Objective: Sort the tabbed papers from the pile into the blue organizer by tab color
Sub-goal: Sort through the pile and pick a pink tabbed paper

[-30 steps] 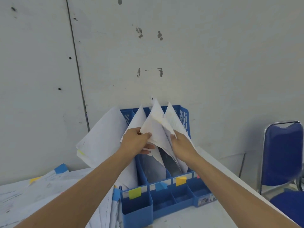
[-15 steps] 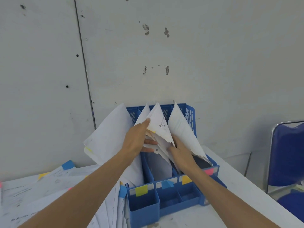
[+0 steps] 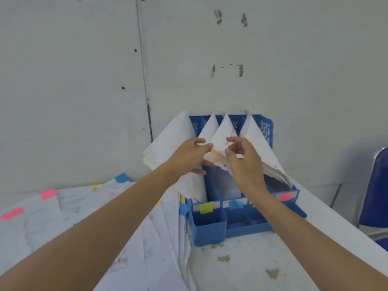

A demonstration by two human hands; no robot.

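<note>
The blue organizer (image 3: 210, 229) stands against the wall, its slots labelled yellow, blue and pink; my right forearm hides one label. White papers stand in the slots, with a tall sheet (image 3: 223, 131) in the middle between my hands. My left hand (image 3: 186, 156) pinches the left edge of these standing papers between thumb and forefinger. Just right of that sheet my right hand (image 3: 244, 162) hovers with spread, loosely curled fingers and holds nothing. The pile of tabbed papers (image 3: 84, 206) lies on the table to the left, showing pink, blue and yellow tabs.
A grey wall rises directly behind the organizer. The white table (image 3: 241, 269) has brown stains in front of the organizer, and its edge runs diagonally at the right. A blue chair (image 3: 375, 190) stands beyond that edge.
My right hand has come up out of the slot and let go of the papers. My left hand went from pressing flat to pinching. The sheets now stand upright in the slots.
</note>
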